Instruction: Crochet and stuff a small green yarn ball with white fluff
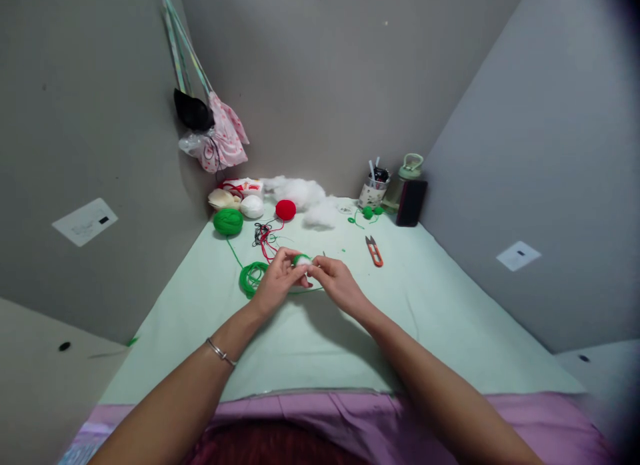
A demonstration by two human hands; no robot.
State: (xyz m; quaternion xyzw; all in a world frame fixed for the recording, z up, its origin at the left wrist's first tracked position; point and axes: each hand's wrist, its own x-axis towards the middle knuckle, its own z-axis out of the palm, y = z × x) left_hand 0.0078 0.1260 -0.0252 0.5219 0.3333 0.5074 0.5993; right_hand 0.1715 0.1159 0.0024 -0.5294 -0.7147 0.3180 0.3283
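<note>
While the left hand [281,277] grasps the green yarn piece [301,257] between side edges of the worktop [440,318], the right hand [336,280] pinches its white stuffing [304,263] from the right.

Fingers [289,253] partly hide a green-and-white piece [303,260]; the bottom edge crops both forearms [173,391]; markings on a white wall panel [83,223] blur.

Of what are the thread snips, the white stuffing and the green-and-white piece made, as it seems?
Thread snips: dark blades, probably metal; orange handle, smooth, plastic or painted metal.
White stuffing: matte, perhaps polyester or cotton, from its wispy clumps.
Green-and-white piece: probably yarn and matte fluff, from its soft look; partly covered.
</note>
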